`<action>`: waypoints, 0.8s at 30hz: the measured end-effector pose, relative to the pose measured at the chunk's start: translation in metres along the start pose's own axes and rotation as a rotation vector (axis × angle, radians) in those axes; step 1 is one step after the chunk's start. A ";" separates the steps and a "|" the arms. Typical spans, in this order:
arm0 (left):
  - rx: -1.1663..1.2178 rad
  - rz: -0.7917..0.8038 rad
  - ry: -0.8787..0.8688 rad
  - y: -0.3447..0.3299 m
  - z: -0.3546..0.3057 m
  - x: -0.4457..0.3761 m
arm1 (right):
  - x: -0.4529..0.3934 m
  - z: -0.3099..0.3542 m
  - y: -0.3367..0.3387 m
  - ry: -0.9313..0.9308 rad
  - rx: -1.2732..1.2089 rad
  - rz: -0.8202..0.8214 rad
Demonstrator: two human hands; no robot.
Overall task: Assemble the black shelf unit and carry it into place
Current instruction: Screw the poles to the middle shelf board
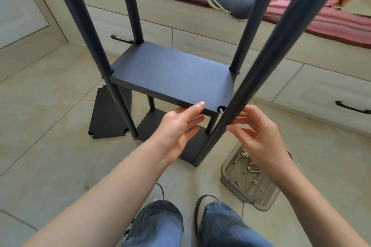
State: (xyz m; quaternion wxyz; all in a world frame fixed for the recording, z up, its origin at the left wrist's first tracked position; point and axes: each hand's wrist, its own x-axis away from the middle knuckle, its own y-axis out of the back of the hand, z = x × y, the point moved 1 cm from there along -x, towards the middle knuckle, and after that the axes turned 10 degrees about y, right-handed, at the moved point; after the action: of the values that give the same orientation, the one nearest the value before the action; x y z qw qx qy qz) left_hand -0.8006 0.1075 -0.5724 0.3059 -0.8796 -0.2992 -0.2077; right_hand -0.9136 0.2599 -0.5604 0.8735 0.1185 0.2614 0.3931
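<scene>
Black board edge meets the left hand [176,126]: thumb on top of the shelf [170,74], straight fingers beneath it. Beside it, the right hand's [259,138] spread fingertips [230,127] touch the near pole [259,66] at the corner notch. Behind stands the unit on tile, a spare panel [106,114] left, a screw tray [251,178] right.

Four black poles [84,32], three black shelf boards [172,78], two hands [176,126], one hardware tray [251,192], two drawer handles [122,40]
</scene>
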 end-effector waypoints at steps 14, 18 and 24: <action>0.192 0.111 -0.062 -0.012 0.005 -0.008 | -0.008 -0.007 -0.008 0.033 0.042 0.039; 0.190 0.125 -0.073 -0.010 0.005 -0.008 | -0.008 -0.006 -0.009 0.046 0.059 0.046; 0.210 0.128 -0.068 -0.009 0.007 -0.011 | -0.008 -0.004 -0.007 0.053 0.076 0.065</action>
State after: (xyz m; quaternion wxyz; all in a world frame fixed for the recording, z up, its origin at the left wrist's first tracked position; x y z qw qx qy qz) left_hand -0.8128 0.1138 -0.5798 0.3987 -0.8666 -0.2727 -0.1251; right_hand -0.9158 0.2491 -0.5635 0.8481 0.1496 0.2951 0.4139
